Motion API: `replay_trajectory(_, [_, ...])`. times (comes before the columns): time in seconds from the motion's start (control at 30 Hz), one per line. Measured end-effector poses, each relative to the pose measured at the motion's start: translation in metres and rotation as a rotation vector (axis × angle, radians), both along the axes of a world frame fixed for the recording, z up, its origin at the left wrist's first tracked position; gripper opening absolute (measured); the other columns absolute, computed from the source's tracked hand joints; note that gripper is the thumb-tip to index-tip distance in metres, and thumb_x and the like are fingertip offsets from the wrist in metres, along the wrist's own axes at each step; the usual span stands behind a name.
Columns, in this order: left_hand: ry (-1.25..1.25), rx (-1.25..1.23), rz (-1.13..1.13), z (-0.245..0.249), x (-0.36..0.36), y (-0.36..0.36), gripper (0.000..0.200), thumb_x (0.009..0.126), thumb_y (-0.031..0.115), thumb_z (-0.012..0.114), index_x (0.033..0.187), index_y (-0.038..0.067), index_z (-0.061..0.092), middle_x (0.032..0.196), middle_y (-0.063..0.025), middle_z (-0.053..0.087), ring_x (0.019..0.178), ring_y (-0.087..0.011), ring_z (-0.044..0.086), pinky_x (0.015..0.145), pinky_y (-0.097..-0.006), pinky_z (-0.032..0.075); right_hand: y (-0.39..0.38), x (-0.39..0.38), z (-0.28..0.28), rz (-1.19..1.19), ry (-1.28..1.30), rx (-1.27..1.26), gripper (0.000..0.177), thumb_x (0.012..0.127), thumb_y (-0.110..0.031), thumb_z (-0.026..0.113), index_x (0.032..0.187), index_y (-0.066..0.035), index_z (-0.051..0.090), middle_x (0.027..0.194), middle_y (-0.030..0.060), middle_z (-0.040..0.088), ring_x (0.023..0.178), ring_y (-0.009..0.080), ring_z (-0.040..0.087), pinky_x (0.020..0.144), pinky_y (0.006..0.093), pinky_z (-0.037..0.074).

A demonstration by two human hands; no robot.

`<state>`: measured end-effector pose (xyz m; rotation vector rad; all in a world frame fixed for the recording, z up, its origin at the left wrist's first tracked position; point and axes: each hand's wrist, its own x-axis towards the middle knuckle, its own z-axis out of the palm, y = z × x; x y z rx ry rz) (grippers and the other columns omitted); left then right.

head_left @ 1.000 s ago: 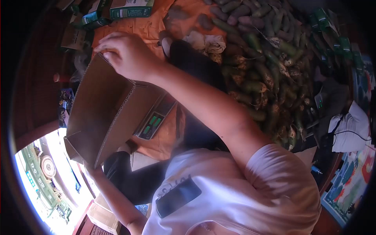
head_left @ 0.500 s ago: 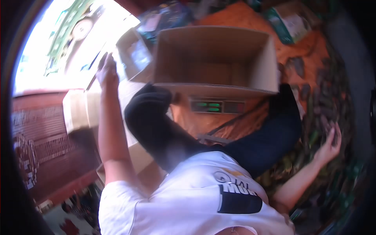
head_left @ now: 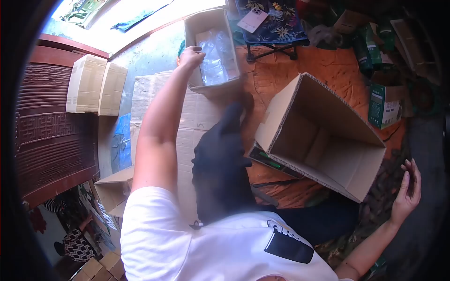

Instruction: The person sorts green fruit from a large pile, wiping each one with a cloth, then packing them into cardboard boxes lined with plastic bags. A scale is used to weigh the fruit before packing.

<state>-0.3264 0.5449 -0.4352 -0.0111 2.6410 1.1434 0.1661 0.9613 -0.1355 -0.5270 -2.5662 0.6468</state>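
Observation:
My left hand (head_left: 191,57) is at the left wall of a small cardboard box (head_left: 230,30), its fingers curled over the rim. Inside that box lie clear plastic bags (head_left: 215,58), close to my fingertips. My right hand (head_left: 407,192) is held out at the far right with fingers apart and nothing in it. Between my legs a large open cardboard box (head_left: 323,145) sits tilted in view on a digital scale (head_left: 272,161), whose green display is partly hidden under the box.
An orange tarp (head_left: 318,65) covers the floor, with dark elongated produce lying at the right. A folding stool (head_left: 276,30) with a phone (head_left: 253,19) on it stands at the back. Green printed cartons (head_left: 384,105) are at right; closed cardboard boxes (head_left: 86,84) stand at left.
The view has turned left. My left hand has come from the air to the small box's rim. My right hand stays out to the side, fingers apart.

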Motion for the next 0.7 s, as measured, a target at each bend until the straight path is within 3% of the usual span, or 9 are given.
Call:
replay_trajectory(0.03, [0.039, -0.194, -0.066, -0.024, -0.019, 0.005, 0.036, 0.076, 0.025, 0.066, 0.108, 0.008, 0.067, 0.104, -0.0121, 0.068, 0.094, -0.0231, 0.065, 0.085, -0.0316, 0.050, -0.001, -0.015, 0.000, 0.051, -0.027, 0.029, 0.027, 0.094, 0.001, 0.046, 0.119, 0.005, 0.054, 0.114, 0.0152, 0.060, 0.098, 0.0202, 0.060, 0.089, 0.0306, 0.047])
replay_trajectory(0.13, [-0.076, -0.402, -0.221, -0.054, -0.040, 0.031, 0.026, 0.074, 0.030, 0.064, 0.095, 0.019, 0.073, 0.107, -0.0111, 0.066, 0.103, -0.0254, 0.062, 0.093, -0.0324, 0.046, 0.000, -0.041, -0.011, 0.043, -0.116, 0.051, 0.026, 0.093, 0.003, 0.046, 0.118, 0.005, 0.055, 0.111, 0.0160, 0.060, 0.097, 0.0212, 0.060, 0.087, 0.0316, 0.048])
replay_trajectory(0.23, [-0.050, -0.554, -0.247, -0.101, -0.050, 0.047, 0.029, 0.076, 0.027, 0.060, 0.100, 0.015, 0.072, 0.109, -0.0126, 0.066, 0.109, -0.0297, 0.058, 0.094, -0.0344, 0.045, 0.006, -0.053, -0.030, 0.002, -0.175, 0.027, 0.025, 0.092, 0.004, 0.047, 0.115, 0.006, 0.056, 0.109, 0.0162, 0.061, 0.097, 0.0222, 0.061, 0.087, 0.0327, 0.049])
replay_trajectory(0.27, [-0.049, -0.707, -0.185, -0.118, -0.057, 0.049, 0.031, 0.075, 0.021, 0.061, 0.103, 0.014, 0.071, 0.107, -0.0123, 0.066, 0.107, -0.0309, 0.060, 0.093, -0.0355, 0.046, 0.008, -0.058, -0.033, -0.011, -0.201, 0.024, 0.025, 0.092, 0.004, 0.047, 0.115, 0.006, 0.056, 0.109, 0.0163, 0.061, 0.096, 0.0223, 0.061, 0.087, 0.0328, 0.049])
replay_trajectory(0.37, [-0.017, -0.463, 0.214, -0.038, -0.035, 0.057, 0.033, 0.075, 0.021, 0.067, 0.106, 0.011, 0.068, 0.104, -0.0134, 0.067, 0.100, -0.0294, 0.063, 0.088, -0.0353, 0.049, 0.010, -0.081, -0.034, 0.083, -0.222, 0.048, 0.024, 0.091, 0.006, 0.047, 0.113, 0.006, 0.057, 0.109, 0.0162, 0.061, 0.096, 0.0221, 0.061, 0.087, 0.0325, 0.049])
replay_trajectory(0.43, [0.143, -0.187, 0.306, 0.007, -0.032, 0.049, 0.036, 0.072, 0.021, 0.074, 0.104, 0.007, 0.067, 0.098, -0.0145, 0.068, 0.092, -0.0268, 0.066, 0.083, -0.0341, 0.050, 0.009, -0.112, -0.024, 0.216, -0.221, 0.091, 0.025, 0.090, 0.007, 0.047, 0.113, 0.006, 0.057, 0.109, 0.0161, 0.061, 0.096, 0.0219, 0.061, 0.087, 0.0319, 0.048])
replay_trajectory(0.53, [0.331, 0.154, 0.274, 0.061, -0.037, 0.026, 0.036, 0.072, 0.020, 0.078, 0.101, 0.003, 0.064, 0.092, -0.0144, 0.068, 0.084, -0.0200, 0.066, 0.076, -0.0294, 0.051, -0.020, -0.183, -0.007, 0.416, -0.197, 0.086, 0.027, 0.089, 0.005, 0.049, 0.115, 0.005, 0.057, 0.103, 0.0120, 0.062, 0.098, 0.0179, 0.059, 0.088, 0.0283, 0.046])
replay_trajectory(0.67, [0.447, 0.659, 0.172, 0.136, -0.035, 0.014, 0.027, 0.075, 0.011, 0.074, 0.093, -0.003, 0.061, 0.083, -0.0104, 0.065, 0.067, -0.0105, 0.059, 0.060, -0.0228, 0.050, -0.084, -0.277, -0.017, 0.630, -0.116, -0.194, 0.026, 0.087, -0.002, 0.054, 0.111, 0.000, 0.062, 0.095, 0.0088, 0.064, 0.092, 0.0136, 0.061, 0.083, 0.0267, 0.047])
replay_trajectory(0.7, [0.504, 0.701, 0.131, 0.155, -0.035, 0.016, 0.024, 0.079, 0.008, 0.073, 0.099, 0.000, 0.062, 0.083, -0.0065, 0.064, 0.072, -0.0109, 0.060, 0.064, -0.0216, 0.050, -0.095, -0.297, -0.028, 0.696, -0.061, -0.186, 0.026, 0.086, -0.004, 0.055, 0.112, -0.002, 0.062, 0.093, 0.0088, 0.064, 0.090, 0.0142, 0.062, 0.080, 0.0270, 0.048])
